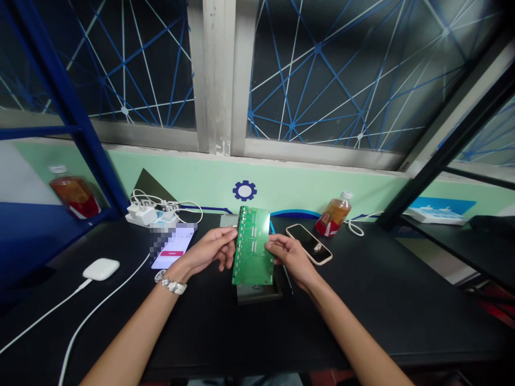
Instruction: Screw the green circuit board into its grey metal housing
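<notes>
A long green circuit board is held up over the black table, its solder side facing me. My left hand grips its left edge with curled fingers; a metal watch sits on that wrist. My right hand pinches the board's right edge. Under the board lies a grey flat case, partly hidden by it. A thin dark tool lies on the table just below my right hand.
A lit phone lies at left, a dark phone at right beside a bottle of amber drink. White chargers and cables sit at back left, a white earbud case nearer. Another bottle stands far left.
</notes>
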A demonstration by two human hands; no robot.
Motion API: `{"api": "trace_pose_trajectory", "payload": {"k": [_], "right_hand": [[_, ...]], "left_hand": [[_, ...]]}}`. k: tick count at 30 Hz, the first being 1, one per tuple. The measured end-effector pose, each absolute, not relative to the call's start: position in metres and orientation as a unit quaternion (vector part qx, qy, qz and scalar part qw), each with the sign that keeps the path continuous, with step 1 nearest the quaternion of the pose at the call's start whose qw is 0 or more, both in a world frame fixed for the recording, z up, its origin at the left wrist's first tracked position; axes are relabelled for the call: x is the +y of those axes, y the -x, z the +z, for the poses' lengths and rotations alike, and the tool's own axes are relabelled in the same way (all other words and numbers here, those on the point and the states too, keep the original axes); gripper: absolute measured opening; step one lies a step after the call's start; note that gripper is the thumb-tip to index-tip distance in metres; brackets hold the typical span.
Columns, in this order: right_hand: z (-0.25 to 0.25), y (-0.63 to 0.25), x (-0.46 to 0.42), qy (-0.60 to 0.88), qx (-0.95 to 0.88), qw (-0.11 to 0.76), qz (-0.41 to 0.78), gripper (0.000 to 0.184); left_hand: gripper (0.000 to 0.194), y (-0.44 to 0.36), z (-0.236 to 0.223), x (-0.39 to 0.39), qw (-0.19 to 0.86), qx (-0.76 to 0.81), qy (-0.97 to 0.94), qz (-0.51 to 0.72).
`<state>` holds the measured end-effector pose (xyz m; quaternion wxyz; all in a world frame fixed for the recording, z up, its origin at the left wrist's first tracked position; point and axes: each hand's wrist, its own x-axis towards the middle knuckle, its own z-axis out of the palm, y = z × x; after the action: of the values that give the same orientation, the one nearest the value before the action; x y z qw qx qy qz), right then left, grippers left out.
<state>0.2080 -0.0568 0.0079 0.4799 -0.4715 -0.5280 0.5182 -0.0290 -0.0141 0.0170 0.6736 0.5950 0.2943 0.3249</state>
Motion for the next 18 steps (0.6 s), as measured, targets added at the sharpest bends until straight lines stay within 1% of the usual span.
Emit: {"api": "trace_pose_trajectory", "payload": {"k": [2, 4, 6, 7, 9, 11, 13, 15, 18], "right_hand": [[0.010, -0.207, -0.057, 0.449, -0.570, 0.513, 0.458, 0.024], [0.011, -0.207, -0.057, 0.427, -0.620, 0.545, 0.369, 0.020], [0.011, -0.208, -0.058, 0.430, -0.652, 0.551, 0.296, 0.017], [0.010, -0.209, -0.059, 0.440, -0.657, 0.542, 0.283, 0.017], [0.009, -0.209, -0.062, 0.460, -0.657, 0.511, 0.310, 0.021], [0.009, -0.209, -0.065, 0.458, -0.646, 0.481, 0.376, 0.026], [0.009, -0.208, -0.068, 0.442, -0.635, 0.472, 0.424, 0.030], [0.011, -0.208, -0.069, 0.430, -0.632, 0.478, 0.432, 0.031], [0.013, -0.208, -0.071, 0.429, -0.649, 0.490, 0.394, 0.029]], "left_hand": [[0.031, 0.031, 0.018, -0.013, 0.684, 0.286, -0.585, 0.330], [0.029, 0.034, 0.019, -0.012, 0.695, 0.272, -0.571, 0.343], [0.029, 0.037, 0.020, -0.012, 0.702, 0.258, -0.563, 0.352], [0.029, 0.039, 0.021, -0.012, 0.704, 0.251, -0.563, 0.351], [0.030, 0.041, 0.022, -0.012, 0.708, 0.239, -0.570, 0.341], [0.032, 0.043, 0.025, -0.014, 0.705, 0.238, -0.580, 0.331], [0.033, 0.043, 0.027, -0.015, 0.693, 0.249, -0.590, 0.331], [0.029, 0.041, 0.027, -0.015, 0.677, 0.261, -0.598, 0.342], [0.021, 0.037, 0.023, -0.014, 0.657, 0.269, -0.604, 0.363]]}}
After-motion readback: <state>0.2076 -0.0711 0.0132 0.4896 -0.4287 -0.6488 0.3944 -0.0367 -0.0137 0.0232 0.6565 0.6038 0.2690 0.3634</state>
